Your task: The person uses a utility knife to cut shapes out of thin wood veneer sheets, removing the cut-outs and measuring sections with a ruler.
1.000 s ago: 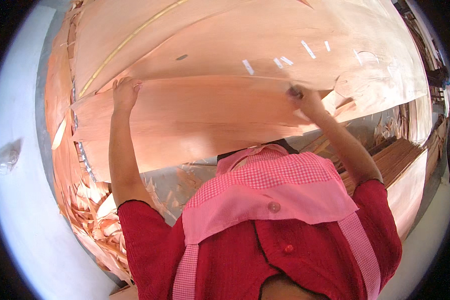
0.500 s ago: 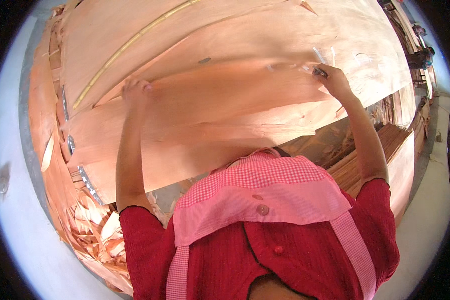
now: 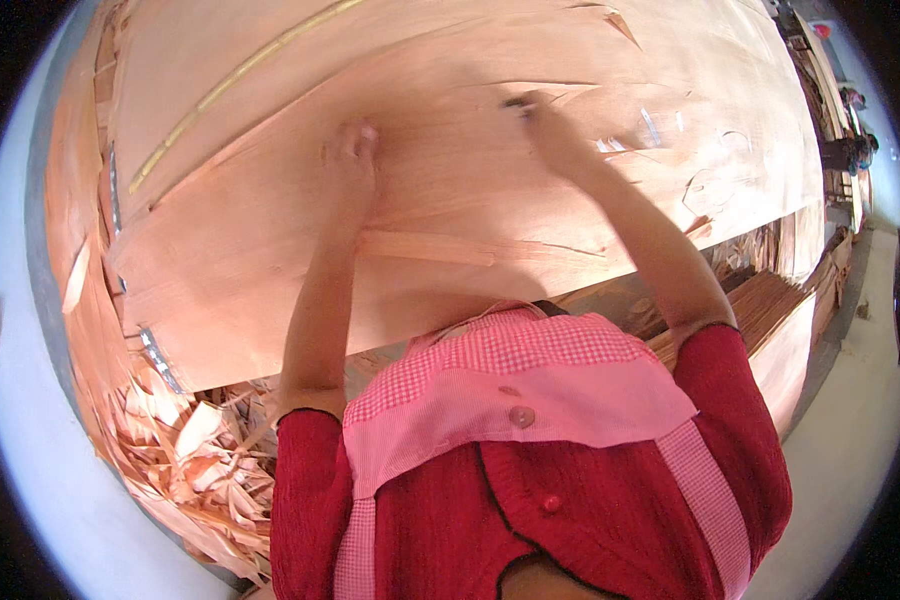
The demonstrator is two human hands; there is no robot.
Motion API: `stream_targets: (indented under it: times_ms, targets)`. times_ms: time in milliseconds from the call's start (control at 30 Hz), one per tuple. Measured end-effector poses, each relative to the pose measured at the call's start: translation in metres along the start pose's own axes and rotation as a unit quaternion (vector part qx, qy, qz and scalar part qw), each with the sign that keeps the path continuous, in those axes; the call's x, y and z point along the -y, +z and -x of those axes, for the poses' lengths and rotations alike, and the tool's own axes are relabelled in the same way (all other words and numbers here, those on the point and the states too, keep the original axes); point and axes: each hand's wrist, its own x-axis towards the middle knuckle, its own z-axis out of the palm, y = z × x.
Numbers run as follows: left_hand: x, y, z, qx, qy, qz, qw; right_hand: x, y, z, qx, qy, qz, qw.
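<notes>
The broad wood sheet (image 3: 230, 280) is pale orange-tan with fine brown streaks. Toward its far left corner, a pole (image 3: 210, 97) is yellow. On its right-hand part, small strips (image 3: 650, 126) are white. At its near left corner, an edging (image 3: 160, 358) is patterned black and white. The blurred tool (image 3: 518, 102) is dark. Past that corner, scraps (image 3: 200, 432) are peach and cream. The apron (image 3: 460, 365) is pink-and-white gingham; the top (image 3: 420, 545) is crimson, trimmed black.

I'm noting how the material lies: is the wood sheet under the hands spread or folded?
Spread: the wood sheet extends broadly beneath the left hand and right hand, its surface showing on both sides of the arms.
</notes>
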Motion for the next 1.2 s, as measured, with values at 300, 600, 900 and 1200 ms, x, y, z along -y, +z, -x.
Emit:
stream_targets:
  times_ms: [300, 600, 900, 1200]
  targets:
    - [-0.012, 0.016, -0.004, -0.075, -0.083, -0.107, 0.988, 0.127, 0.067, -0.038, 0.120, -0.033, -0.026, 0.992]
    - [-0.049, 0.018, -0.010, -0.065, -0.208, -0.089, 0.972, 0.052, 0.004, -0.052, 0.189, -0.226, 0.267, 0.918]
    - [-0.064, 0.007, -0.010, -0.121, -0.231, 0.015, 0.965, 0.023, 0.034, -0.123, 0.109, -0.435, 0.059, 0.892]
    - [-0.056, 0.010, -0.008, -0.094, -0.265, 0.004, 0.960, 0.051, 0.018, -0.083, 0.135, -0.299, 0.180, 0.927]
